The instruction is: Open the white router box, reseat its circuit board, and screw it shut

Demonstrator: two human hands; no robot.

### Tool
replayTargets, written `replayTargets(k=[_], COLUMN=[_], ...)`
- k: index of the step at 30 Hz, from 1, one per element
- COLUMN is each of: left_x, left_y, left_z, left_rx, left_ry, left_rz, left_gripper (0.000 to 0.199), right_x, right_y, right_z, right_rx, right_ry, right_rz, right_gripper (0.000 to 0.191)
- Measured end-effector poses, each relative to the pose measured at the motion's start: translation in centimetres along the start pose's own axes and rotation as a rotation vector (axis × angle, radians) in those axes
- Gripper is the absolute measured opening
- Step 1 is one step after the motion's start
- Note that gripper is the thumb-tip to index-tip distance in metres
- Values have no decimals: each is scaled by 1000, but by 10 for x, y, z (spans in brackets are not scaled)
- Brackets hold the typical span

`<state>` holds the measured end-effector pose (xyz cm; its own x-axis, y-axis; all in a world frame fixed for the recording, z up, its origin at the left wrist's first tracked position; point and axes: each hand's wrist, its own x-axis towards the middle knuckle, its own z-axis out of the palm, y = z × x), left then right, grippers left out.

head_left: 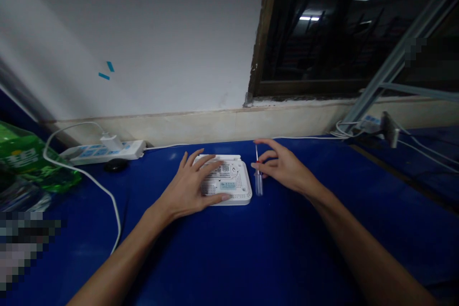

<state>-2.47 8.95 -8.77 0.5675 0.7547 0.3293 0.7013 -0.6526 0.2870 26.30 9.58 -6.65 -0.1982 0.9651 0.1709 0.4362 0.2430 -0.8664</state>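
Observation:
A white router-like box (244,184) lies on the blue table with its labelled, vented face up. Over its left part rests my left hand (191,184), fingers spread and the thumb along the near edge. Just right of the box, my right hand (278,162) pinches a small screwdriver (258,184) near where its red collar meets the shaft. The screwdriver's clear handle points down towards me and its thin metal shaft points up. A fingertip of that hand is close to the shaft's upper end. The left hand hides part of the box.
A white power strip (136,149) with a plugged-in charger (112,141) is at the back left, a black mouse-like object (115,165) before it. Its white cable (107,189) loops forward. Green packaging (21,158) sits far left. A metal frame (373,91) and phone-like device (390,130) stand right.

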Motion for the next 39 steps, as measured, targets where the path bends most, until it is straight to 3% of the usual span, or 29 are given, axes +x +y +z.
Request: replayTargets(k=[2,3,6,9,13,14,17,20,27,34,39], left_x=[1,2,4,5,6,6,5,4,4,3,2], left_y=[15,23,44,51,36,30,15,9,18,18,20], left_z=[0,2,9,16,14,12,9,9,9,7,6], left_rx=[-51,-104,-208,-247,-167,-127,-11,49,91,146,138], left_ry=[66,98,165,228,243,246,305,376,377,362,360], left_rz=[22,28,41,27,20,35,60,75,128,111,150], left_gripper=[56,48,37,23,21,21,19,19,18,18,19], right_x=[0,-1,-2,-2,3,3,1,-4,-8,-9,-12], right_y=[-8,-12,-20,-23,-18,-17,-16,-20,-23,-26,-27], right_z=[0,3,18,28,12,4,-15,-19,-2,-8,-1], right_rx=[260,351,526,611,614,519,120,-96,-166,-210,-241], right_ry=[20,28,36,64,427,451,179,-33,-97,-49,-124], right_rz=[54,71,97,97,-81,-129,-216,-282,-326,-334,-352], right_gripper=[68,66,44,35,28,28,22,22,17,17,14])
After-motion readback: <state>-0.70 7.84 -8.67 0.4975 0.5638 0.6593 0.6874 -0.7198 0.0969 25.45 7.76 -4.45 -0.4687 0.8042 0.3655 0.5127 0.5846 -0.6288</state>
